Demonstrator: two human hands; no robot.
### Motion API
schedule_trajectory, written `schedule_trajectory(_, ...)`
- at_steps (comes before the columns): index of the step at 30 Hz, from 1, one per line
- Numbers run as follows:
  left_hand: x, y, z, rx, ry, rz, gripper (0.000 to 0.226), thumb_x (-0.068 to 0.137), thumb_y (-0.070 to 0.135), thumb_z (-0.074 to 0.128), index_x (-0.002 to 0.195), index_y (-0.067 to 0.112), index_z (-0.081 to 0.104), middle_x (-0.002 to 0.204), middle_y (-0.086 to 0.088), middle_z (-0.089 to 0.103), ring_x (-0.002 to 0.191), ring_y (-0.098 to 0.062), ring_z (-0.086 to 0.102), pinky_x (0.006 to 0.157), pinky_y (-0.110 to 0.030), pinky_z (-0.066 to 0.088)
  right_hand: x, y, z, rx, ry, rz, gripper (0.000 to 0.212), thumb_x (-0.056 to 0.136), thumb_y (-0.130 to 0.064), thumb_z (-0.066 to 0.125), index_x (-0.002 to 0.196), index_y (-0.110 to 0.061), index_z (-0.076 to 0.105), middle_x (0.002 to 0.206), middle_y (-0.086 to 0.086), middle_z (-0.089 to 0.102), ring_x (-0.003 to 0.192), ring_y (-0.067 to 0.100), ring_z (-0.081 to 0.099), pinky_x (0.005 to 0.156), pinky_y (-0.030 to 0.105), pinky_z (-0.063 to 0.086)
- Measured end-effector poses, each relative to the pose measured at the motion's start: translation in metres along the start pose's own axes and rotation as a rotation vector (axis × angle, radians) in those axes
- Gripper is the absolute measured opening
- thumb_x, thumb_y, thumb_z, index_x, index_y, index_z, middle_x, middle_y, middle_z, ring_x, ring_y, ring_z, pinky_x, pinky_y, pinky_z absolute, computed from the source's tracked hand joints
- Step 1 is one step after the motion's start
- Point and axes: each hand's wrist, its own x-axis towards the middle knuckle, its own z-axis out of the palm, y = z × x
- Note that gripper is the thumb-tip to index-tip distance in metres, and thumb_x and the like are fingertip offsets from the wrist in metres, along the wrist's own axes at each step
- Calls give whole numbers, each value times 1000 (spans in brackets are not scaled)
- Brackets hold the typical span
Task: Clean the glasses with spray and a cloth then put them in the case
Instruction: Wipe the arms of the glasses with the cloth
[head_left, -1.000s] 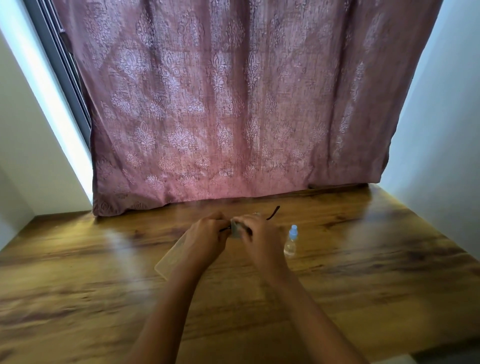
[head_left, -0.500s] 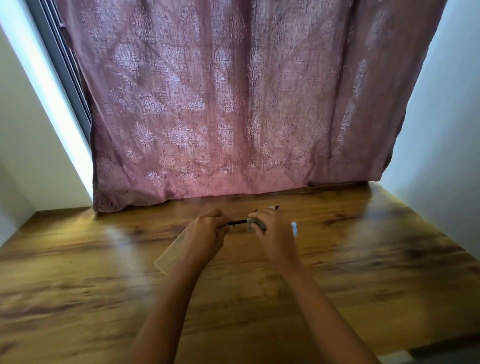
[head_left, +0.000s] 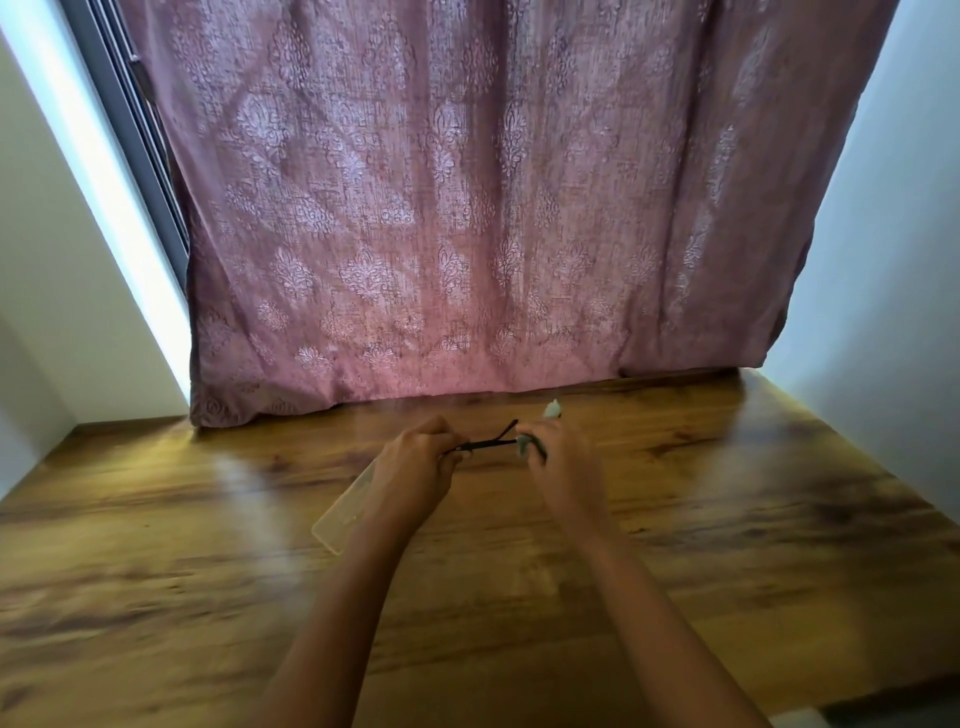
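left hand (head_left: 415, 467) grips one end of the black glasses (head_left: 488, 443), steadying them above the table (head_left: 208, 571) so the right hand (head_left: 566, 470) can pinch the grey cloth (head_left: 523, 447) round the other end, wiping i guess. clear case (head_left: 345, 512) lies under the left wrist, glasses not in it yet. spray bottle (head_left: 553, 410) peeks out behind.

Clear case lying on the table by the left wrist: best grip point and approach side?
Pinch the case across its narrow width near the exposed near end, coming down from above on its left side. It lies flat on the table, long and slim, angled away. Its far end is hidden behind the left hand, which holds the glasses.
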Motion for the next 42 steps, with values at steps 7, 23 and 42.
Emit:
schedule_trajectory(7, 2, 2, 3, 10, -6, 17, 15, 84, 13, 63, 94, 14, 74, 91, -2, 66, 74, -23, 62, 59, -28, 40, -11, -23, 19, 153, -84, -73, 33, 89, 1, 48, 120, -4, 59, 121, 11, 63, 114, 19, 57, 98, 23, 42)
schedule_trajectory(23, 3, 1, 1, 6, 33, 33, 16, 83, 13, 65, 95, 14, 74, 91, -1, 66, 73, -26, 63, 59, -31, 43, -1, -18, 7, 81, -50, -37, 32, 84, 3, 53, 109, -10, 68, 105, 6, 70, 99, 17, 62, 87, 18, 43)
schedule_trajectory(42, 3, -8, 2, 1, 42, 53, 11, 81, 13, 67, 89, 14, 75, 86, 0, 65, 69, -23, 63, 57, -29, 42, 5, 6, -8, 41, 42, 76, 23, 85, 5, 55, 99, -5, 70, 97, 9, 72, 88, 16, 65, 81, 19, 50)
